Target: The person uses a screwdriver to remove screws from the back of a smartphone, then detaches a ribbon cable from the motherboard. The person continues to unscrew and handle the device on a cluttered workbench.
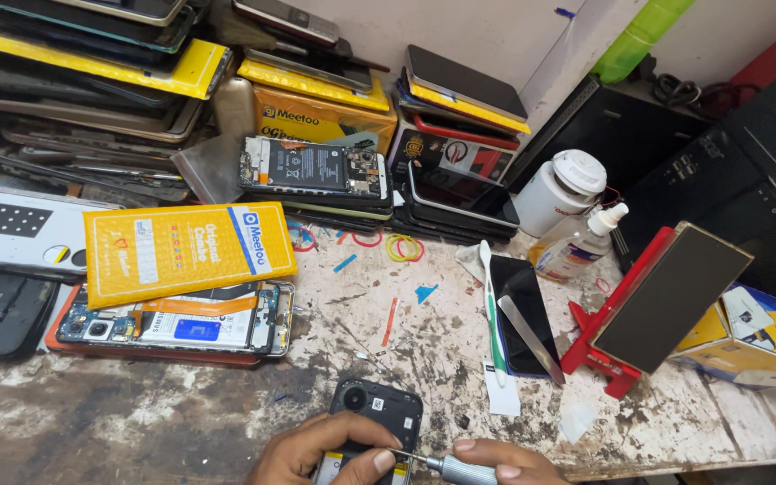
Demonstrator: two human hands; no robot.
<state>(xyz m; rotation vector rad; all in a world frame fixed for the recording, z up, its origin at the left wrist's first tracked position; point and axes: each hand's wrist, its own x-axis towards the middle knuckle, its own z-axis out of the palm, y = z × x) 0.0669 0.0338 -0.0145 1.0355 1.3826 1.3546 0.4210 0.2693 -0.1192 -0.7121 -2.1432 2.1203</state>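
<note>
**Opened phone pinned flat for the screwdriver**

The opened phone (375, 415) lay flat at the near edge of the bench (181, 422), back side up, its camera end pointing away from the person and its long axis running from the bench's front edge toward the wall; the lower half was cut off by the frame. The left hand (321, 452) was curled over its left side, thumb pressed across the body, apparently to keep it from sliding. The right hand (507, 460) pinched a silver screwdriver (446, 465) between its fingertips, the shaft lying nearly level and its tip meeting the phone beside the thumb.

Beyond, to the right, a dark phone (518, 310) lay with a metal spatula (530, 326) and a green-handled toothbrush (494, 323) across it. A red stand (605, 346) propped a panel. To the left sat a yellow padded envelope (186, 249) over another gutted phone (177, 325).
</note>
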